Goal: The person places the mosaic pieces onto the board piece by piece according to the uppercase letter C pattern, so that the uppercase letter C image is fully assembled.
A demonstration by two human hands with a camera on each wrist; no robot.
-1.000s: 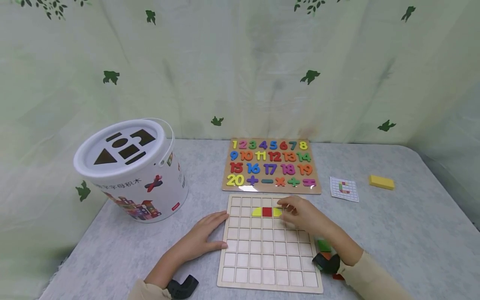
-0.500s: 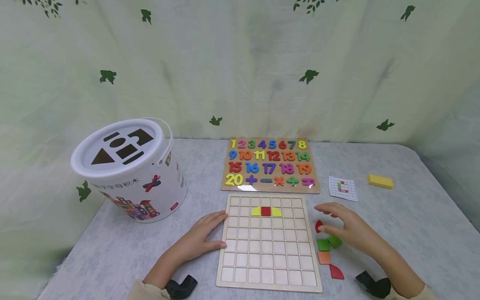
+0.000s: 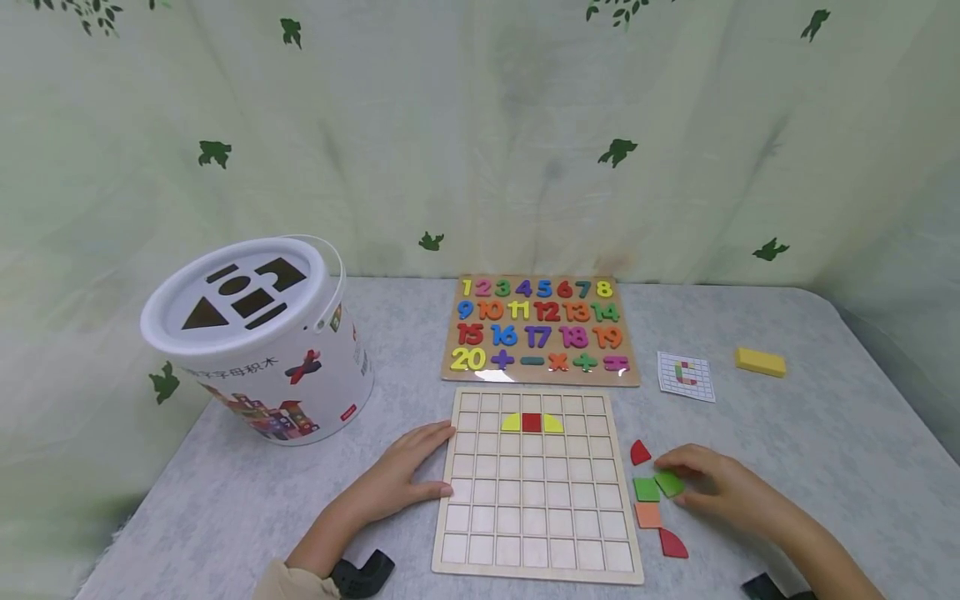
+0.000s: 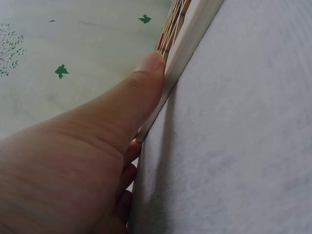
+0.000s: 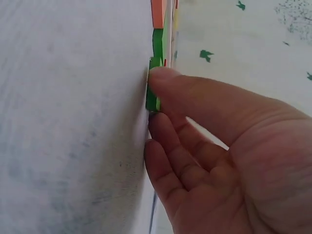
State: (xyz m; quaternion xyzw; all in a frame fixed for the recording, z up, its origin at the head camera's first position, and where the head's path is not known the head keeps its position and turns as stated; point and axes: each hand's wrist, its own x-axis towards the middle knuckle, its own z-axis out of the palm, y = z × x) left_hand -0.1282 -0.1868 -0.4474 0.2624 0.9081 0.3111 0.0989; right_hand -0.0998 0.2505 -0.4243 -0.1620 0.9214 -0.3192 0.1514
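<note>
A wooden grid board (image 3: 537, 517) lies on the grey table, with a red square (image 3: 532, 422) between two yellow quarter-circles in its second row. My left hand (image 3: 408, 471) lies flat against the board's left edge (image 4: 187, 39), thumb along the rim. To the right of the board are loose tiles: a red quarter-circle (image 3: 639, 452), a green square (image 3: 647, 489), an orange square (image 3: 648, 515) and another red piece (image 3: 672, 544). My right hand (image 3: 712, 485) pinches a tilted green tile (image 3: 669, 482) between thumb and forefinger (image 5: 163, 78); the tile (image 5: 152, 100) still touches the table.
A number puzzle board (image 3: 542, 329) lies behind the grid board. A white shape-sorter bucket (image 3: 258, 333) stands at the left. A small pattern card (image 3: 684, 375) and a yellow block (image 3: 761, 362) lie at the back right. A leaf-print curtain hangs behind the table.
My right hand left the board's upper rows, moved right and down to the loose tiles, and closed on the tilted green tile. The left hand stayed put.
</note>
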